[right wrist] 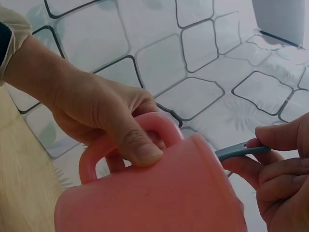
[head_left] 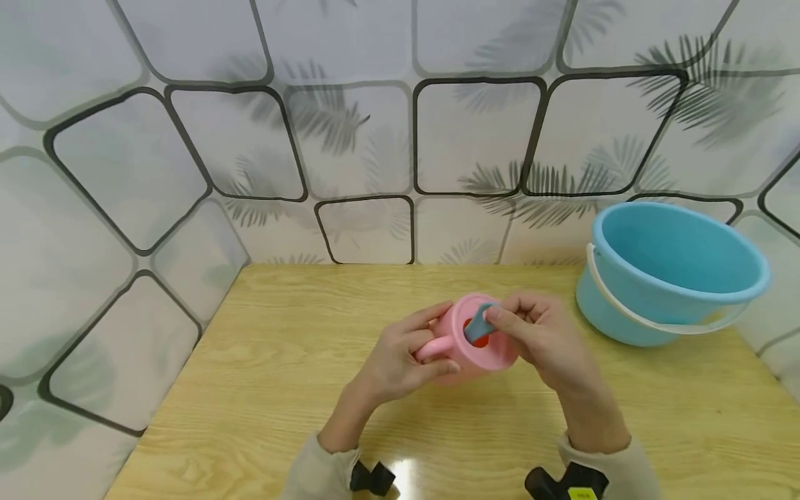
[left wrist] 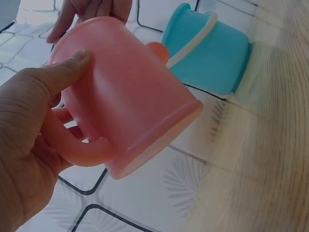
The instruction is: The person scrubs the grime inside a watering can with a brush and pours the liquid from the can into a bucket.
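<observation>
My left hand (head_left: pixel 396 361) grips a pink plastic mug (head_left: pixel 478 357) by its side and loop handle (right wrist: pixel 94 162), with the thumb pressed along the wall. The mug is tilted over the table, its round top opening facing up toward the head camera. Between thumb and fingers, my right hand (head_left: pixel 550 337) pinches a flat grey-blue tool handle (head_left: pixel 479 323), whose lower end goes into the opening. Something red (head_left: pixel 480 342) shows inside beside it. In the left wrist view a rounded pink-orange knob (left wrist: pixel 158 51) juts from behind the mug. The tool's inner end is hidden.
A light-blue bucket (head_left: pixel 669 309) with a white carrying handle (head_left: pixel 631 312) stands at the right rear of the wooden table (head_left: pixel 262 389). Patterned wall covering (head_left: pixel 369 153) rises directly behind the table and along its left side.
</observation>
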`<state>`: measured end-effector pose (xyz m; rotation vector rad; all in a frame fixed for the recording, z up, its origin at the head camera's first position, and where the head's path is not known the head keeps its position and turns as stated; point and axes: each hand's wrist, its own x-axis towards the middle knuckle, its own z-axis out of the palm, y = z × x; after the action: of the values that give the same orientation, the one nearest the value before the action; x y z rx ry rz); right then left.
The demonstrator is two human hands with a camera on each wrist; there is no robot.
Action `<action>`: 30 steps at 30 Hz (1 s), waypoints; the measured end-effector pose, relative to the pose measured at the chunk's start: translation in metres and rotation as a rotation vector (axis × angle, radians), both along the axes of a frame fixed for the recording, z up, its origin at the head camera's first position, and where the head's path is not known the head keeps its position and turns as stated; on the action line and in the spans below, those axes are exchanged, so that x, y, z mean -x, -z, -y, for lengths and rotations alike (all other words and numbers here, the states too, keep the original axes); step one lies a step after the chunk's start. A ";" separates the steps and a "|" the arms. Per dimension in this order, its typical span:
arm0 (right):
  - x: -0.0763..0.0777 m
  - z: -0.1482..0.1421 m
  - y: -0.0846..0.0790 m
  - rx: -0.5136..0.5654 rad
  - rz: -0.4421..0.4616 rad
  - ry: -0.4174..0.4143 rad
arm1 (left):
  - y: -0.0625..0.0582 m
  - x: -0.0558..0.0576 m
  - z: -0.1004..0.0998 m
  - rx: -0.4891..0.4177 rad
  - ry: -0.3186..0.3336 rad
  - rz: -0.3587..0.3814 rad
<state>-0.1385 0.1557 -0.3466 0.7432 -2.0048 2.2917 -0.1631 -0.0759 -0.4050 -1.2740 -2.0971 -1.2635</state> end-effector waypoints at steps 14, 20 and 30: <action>-0.001 0.003 0.002 0.073 -0.014 0.047 | 0.001 0.001 0.001 -0.009 -0.004 0.021; -0.004 -0.012 0.001 0.159 -0.101 0.031 | 0.002 0.002 -0.001 0.033 -0.030 0.018; 0.003 0.002 0.003 0.036 -0.014 0.019 | 0.001 0.002 -0.001 0.000 -0.017 -0.033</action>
<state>-0.1418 0.1541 -0.3492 0.7335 -1.9511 2.2988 -0.1653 -0.0751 -0.4062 -1.2653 -2.0815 -1.2267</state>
